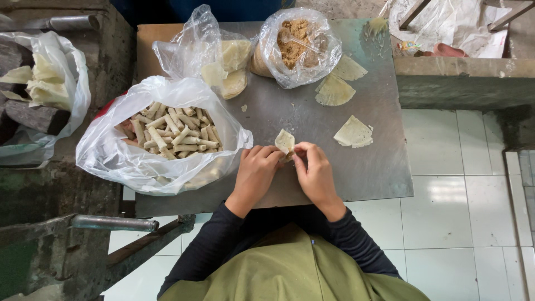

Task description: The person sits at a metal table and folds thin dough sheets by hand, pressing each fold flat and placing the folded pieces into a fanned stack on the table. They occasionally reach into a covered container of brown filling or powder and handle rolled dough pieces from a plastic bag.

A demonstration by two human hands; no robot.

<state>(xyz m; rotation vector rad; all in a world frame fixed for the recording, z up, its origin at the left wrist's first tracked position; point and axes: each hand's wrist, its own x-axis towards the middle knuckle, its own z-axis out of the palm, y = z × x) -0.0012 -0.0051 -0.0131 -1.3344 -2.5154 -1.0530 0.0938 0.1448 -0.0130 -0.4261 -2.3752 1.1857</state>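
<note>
Both my hands meet over the front middle of a grey metal table [368, 167]. My left hand [255, 174] and my right hand [316, 174] pinch one small pale wrapper sheet [285, 141] between their fingertips, its top corner sticking up, a bit of brown filling at its lower edge. To the left, a white plastic bag [111, 159] lies open with several thin rolled sticks [173, 132] inside.
A clear bag of brown crumbly filling [295, 42] and a clear bag of wrapper sheets [225, 64] stand at the table's back. Loose folded wrappers [353, 132] [334, 90] lie to the right. Another bag of wrappers [47, 83] sits far left. White floor tiles [462, 217] lie right.
</note>
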